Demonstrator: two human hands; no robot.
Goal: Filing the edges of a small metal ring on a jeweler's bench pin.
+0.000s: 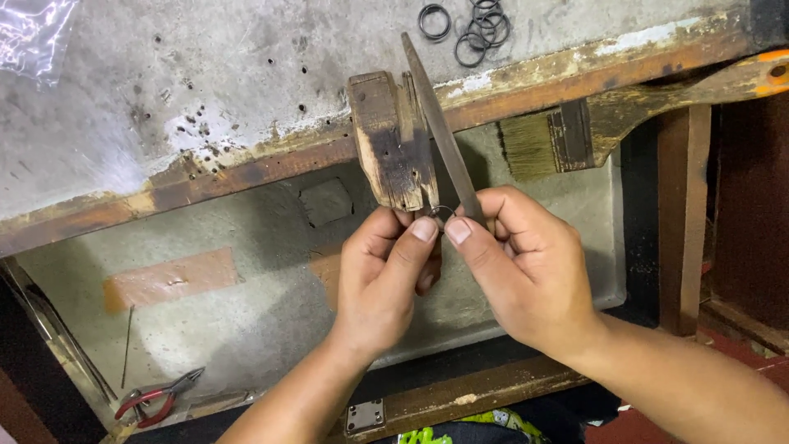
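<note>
A thin metal ring (441,211), small and grey, is held upright against the near end of a worn wooden bench peg (391,141); a long flat file (441,130) slants just right of the peg.

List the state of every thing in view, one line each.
Left hand: fingers pinching a small metal ring against the wooden block.
Right hand: gripping a flat file, blade angled up across the ring.
Paintbrush: lying idle on the bench edge.
Red-handled pliers: lying in the tray, untouched.
Loose rings: piled on the benchtop.
</note>
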